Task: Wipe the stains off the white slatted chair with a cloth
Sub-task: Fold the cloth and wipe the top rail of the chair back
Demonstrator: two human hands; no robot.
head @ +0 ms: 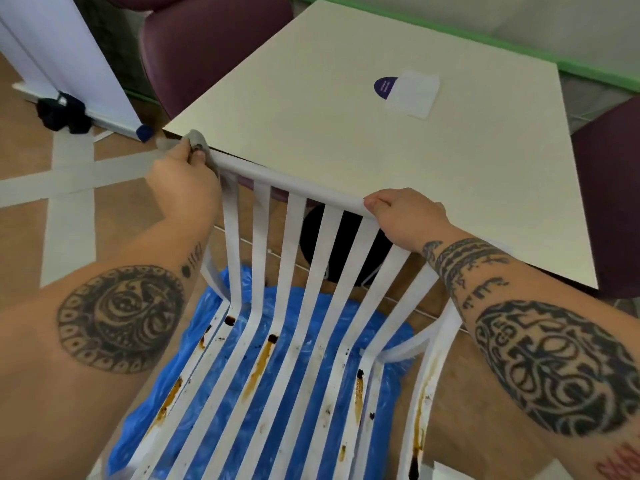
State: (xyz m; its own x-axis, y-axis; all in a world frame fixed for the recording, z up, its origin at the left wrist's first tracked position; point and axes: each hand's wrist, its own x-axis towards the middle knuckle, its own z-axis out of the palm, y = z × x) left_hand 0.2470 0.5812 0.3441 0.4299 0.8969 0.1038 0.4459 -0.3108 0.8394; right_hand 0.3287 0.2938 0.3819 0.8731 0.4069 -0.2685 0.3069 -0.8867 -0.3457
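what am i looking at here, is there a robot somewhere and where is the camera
There is no robot: these are a person's two bare arms. The single picture comes from a camera worn on the person's head, looking forward and down, so you see roughly what they see. The left hand holds a grey cloth at the left end of the top rail of a white slatted chair. The right hand grips the same rail further right. Brown stains streak the seat slats, which are not yet wiped. A blue plastic sheet lies under the chair. Beyond it stands a table with a white paper partly covering a purple sticker.
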